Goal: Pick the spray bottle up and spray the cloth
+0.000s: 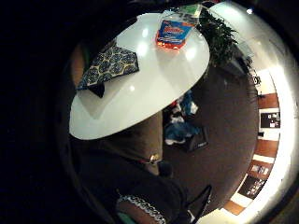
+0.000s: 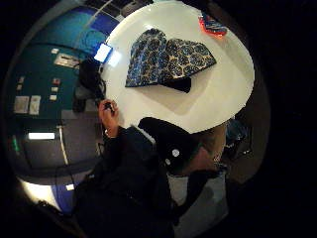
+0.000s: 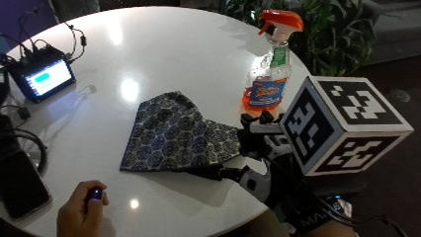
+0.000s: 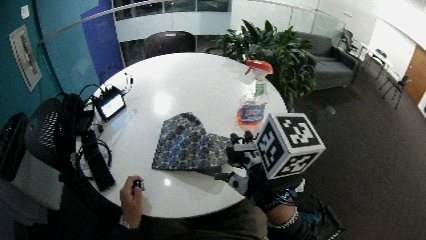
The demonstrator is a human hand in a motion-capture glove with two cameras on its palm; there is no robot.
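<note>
well beyond grip [image 3: 263,148], spray bottle [image 3: 273,69]

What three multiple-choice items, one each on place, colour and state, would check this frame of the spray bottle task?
1. Where does the clear spray bottle of orange liquid stand?
A. on the patterned blue cloth
B. on the round white table, beyond the cloth
C. on the floor

2. What colour is the bottle's trigger head?
A. orange-red
B. green
C. black

3. What does the black-gloved right hand hold?
A. the bottle
B. the cloth
C. neither

Key: B, the bottle stands on bare tabletop; A, orange-red top; C, the hand hangs above the table edge, apart from both.
</note>
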